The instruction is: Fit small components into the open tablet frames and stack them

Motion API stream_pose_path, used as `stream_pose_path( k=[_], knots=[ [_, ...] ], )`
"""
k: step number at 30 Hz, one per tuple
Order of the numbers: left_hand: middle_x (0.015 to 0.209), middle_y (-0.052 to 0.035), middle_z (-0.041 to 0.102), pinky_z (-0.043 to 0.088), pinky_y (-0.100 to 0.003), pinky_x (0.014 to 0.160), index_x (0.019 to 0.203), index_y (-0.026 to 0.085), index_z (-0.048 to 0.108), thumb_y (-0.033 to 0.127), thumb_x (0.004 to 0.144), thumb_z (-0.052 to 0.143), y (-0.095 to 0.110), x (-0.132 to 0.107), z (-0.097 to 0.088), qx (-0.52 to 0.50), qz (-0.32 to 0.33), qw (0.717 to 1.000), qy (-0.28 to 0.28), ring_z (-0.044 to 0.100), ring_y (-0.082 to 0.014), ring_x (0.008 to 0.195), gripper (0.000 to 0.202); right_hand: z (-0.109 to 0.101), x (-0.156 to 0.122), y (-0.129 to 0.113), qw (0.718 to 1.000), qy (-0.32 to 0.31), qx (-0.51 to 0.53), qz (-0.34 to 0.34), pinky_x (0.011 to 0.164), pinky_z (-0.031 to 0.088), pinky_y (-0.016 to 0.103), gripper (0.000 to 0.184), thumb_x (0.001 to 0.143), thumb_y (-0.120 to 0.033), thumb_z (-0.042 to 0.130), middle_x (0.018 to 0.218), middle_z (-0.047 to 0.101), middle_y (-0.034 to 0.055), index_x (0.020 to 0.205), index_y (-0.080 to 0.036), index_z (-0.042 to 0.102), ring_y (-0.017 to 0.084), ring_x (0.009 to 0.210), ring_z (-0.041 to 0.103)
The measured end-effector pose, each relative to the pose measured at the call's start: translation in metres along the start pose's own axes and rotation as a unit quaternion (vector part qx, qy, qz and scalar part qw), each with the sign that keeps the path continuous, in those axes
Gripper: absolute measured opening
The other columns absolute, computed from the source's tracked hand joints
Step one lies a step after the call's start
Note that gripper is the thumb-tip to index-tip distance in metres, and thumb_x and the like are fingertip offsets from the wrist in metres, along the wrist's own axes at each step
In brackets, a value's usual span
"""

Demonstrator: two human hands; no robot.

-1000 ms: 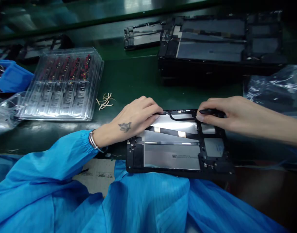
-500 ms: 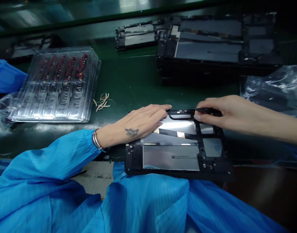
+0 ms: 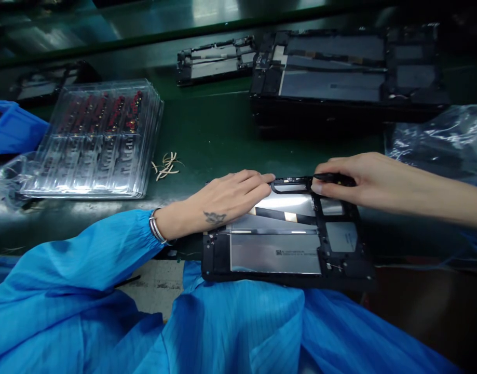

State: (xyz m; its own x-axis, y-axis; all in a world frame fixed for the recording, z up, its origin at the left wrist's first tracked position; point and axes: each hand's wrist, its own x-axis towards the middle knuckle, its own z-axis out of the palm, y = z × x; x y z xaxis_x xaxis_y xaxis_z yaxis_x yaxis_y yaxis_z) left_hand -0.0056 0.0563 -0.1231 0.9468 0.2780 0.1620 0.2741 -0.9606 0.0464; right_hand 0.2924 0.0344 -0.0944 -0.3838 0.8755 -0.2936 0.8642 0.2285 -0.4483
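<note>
A black tablet chassis (image 3: 261,278) lies in front of me, with silvery panels and dark ribbon strips across it. My left hand (image 3: 238,196) rests on its upper left part, palm down. Its fingers stretch along the upper edge, the tips by one end of a thin black cable (image 3: 290,191); its thumb is hidden. At the cable's other end, my right hand (image 3: 339,176) is closed around a slim black pen-like tool (image 3: 335,179). The fingers cover the tool's lower end, so I cannot tell what it touches.
Clear plastic trays (image 3: 94,140) holding red and black parts are stacked at left, beside a blue bin (image 3: 18,130). Thin pale strips (image 3: 167,166) lie near them. A stack of similar chassis (image 3: 339,78) and a smaller one (image 3: 217,59) stand behind. Clear plastic wrap (image 3: 436,137) is at right.
My left fingers have shifted slightly, and the index fingertip has drawn down onto the chassis edge by the cable. My right hand keeps nearly the same place. The view has turned a little.
</note>
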Motion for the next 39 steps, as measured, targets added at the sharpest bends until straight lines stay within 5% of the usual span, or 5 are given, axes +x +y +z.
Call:
stream_pose_path(
  k=[7, 17, 39],
  knots=[
    [0.145, -0.0151, 0.064, 0.057, -0.037, 0.107, 0.125, 0.01, 0.061, 0.013, 0.109, 0.036, -0.003, 0.002, -0.003, 0.131, 0.07, 0.989, 0.028, 0.065, -0.024, 0.13, 0.03, -0.001, 0.001, 0.002, 0.999, 0.033, 0.027, -0.014, 0.049, 0.034, 0.029, 0.039, 0.09, -0.055, 0.058, 0.06, 0.062, 0.0011, 0.079, -0.02, 0.067, 0.014, 0.048, 0.052],
    [0.144, -0.0151, 0.065, 0.058, -0.038, 0.107, 0.14, 0.005, 0.058, 0.016, 0.11, 0.037, -0.008, 0.0, -0.003, 0.145, 0.091, 0.984, 0.048, 0.066, -0.0264, 0.128, 0.038, 0.004, -0.002, -0.004, 0.997, 0.05, -0.03, -0.047, 0.049, 0.035, 0.028, 0.034, 0.09, -0.047, 0.053, 0.066, 0.064, 0.0032, 0.078, -0.019, 0.067, 0.014, 0.051, 0.055],
    [0.133, -0.0216, 0.068, 0.06, -0.039, 0.093, 0.136, 0.005, 0.062, 0.011, 0.107, 0.041, 0.001, 0.009, -0.008, 0.165, 0.103, 0.98, 0.038, 0.069, -0.0287, 0.118, 0.036, 0.009, -0.006, -0.008, 0.995, 0.055, -0.081, -0.031, 0.058, 0.029, 0.029, 0.031, 0.093, -0.043, 0.051, 0.073, 0.059, 0.0036, 0.086, -0.018, 0.069, 0.016, 0.059, 0.052]
  ],
)
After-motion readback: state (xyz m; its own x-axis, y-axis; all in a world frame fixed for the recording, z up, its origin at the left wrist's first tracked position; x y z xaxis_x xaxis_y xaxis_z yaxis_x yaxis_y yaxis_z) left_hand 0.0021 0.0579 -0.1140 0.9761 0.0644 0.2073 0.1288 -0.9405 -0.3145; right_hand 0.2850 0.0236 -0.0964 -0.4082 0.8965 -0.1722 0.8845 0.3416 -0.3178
